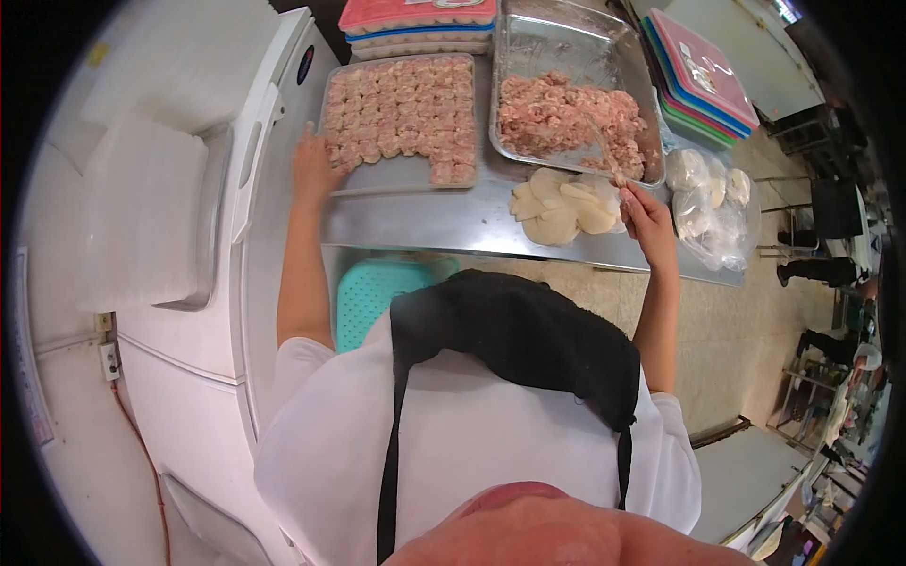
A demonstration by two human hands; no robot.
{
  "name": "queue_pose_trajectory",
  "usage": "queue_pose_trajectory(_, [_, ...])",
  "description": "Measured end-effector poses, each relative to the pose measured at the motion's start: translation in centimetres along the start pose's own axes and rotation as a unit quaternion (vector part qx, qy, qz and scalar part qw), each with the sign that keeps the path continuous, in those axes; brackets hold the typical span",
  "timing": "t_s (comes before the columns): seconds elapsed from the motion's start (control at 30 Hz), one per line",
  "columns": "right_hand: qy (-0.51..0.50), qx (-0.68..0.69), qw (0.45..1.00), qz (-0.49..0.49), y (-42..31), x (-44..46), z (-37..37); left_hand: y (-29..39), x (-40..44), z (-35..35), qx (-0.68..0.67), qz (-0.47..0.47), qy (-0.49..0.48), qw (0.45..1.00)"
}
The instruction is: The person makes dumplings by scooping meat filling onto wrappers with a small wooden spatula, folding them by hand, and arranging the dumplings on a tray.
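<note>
On the left, my left hand (315,172) is at the lower left corner of a tray (396,175) with rows of small meat-filled dumplings (401,104). Its fingers look apart at the tray's edge, touching or very near the corner dumplings. My right hand (646,224) is closed round the end of a thin spatula (606,153), whose far part lies in the pink minced meat (566,118). That meat fills the near half of a deep metal pan (573,45). Between my hands, round pale wrappers (557,209) lie in an overlapping pile beside the pan.
Stacked lidded trays stand behind the dumplings (418,26) and right of the pan (703,71). A plastic bag of pale rounds (708,203) lies at the right. A white fridge (222,274) borders the left; a turquoise basket (368,300) sits below the table edge (425,226).
</note>
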State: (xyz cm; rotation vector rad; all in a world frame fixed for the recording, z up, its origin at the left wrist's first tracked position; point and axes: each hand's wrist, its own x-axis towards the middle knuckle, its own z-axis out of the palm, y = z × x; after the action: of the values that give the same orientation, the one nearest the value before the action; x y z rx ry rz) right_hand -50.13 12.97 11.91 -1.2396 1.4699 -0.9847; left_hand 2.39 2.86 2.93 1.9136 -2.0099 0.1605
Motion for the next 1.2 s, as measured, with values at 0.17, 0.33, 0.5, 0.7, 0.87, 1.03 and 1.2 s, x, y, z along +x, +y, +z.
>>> queue_pose_trajectory(0.17, [-0.051,-0.124,0.99,-0.033,-0.1,3.2,-3.1,0.6,0.9,-0.8,0.04,-0.057,-0.065,0.995])
queue_pose_trajectory(0.33, [-0.088,-0.456,0.862,-0.204,-0.3,7.3,-9.1,2.9,0.1,-1.9,0.077,-0.052,-0.065,0.994])
queue_pose_trajectory(0.5, [-0.064,-0.681,0.717,-0.136,-3.8,10.5,-12.0,15.7,0.9,-4.6,-0.193,0.013,-0.011,0.981])
queue_pose_trajectory(0.7, [-0.146,-0.601,0.705,-0.347,0.5,9.2,-7.2,34.0,-2.3,-1.1,-0.397,0.167,-0.173,0.886])
queue_pose_trajectory(0.87, [-0.174,-0.641,0.7,-0.262,-1.8,13.4,-11.0,38.6,-3.5,5.5,-0.265,0.208,-0.165,0.927])
queue_pose_trajectory(1.03, [-0.207,-0.557,0.732,-0.332,3.7,12.4,-8.3,39.0,-4.4,6.2,-0.22,0.193,-0.095,0.951])
queue_pose_trajectory(1.2, [-0.246,-0.411,0.843,-0.245,2.9,14.3,-10.9,39.8,-5.1,4.2,-0.324,0.107,-0.132,0.931])
